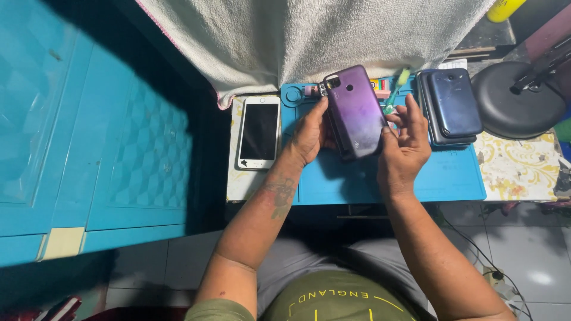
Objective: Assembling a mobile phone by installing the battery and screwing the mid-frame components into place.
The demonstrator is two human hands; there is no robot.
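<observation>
Just left of the left hand (309,134) a white phone (259,132) lies face up on a patterned cloth (511,166). The left hand cups the near left edge of the purple phone (354,110), which is tilted back-side up above the blue work mat (452,178); the right hand (404,142) pinches its right edge, fingers half spread. The phone looks light, stiff and glossy, probably slippery and prone to cracking, so its long side edges seem the safest hold. Beyond the right fingertips lies a green-handled brush (397,86). Right of that hand sits a stack of dark blue phones (452,104), close enough to crowd it, then a round black lamp base (517,98).
</observation>
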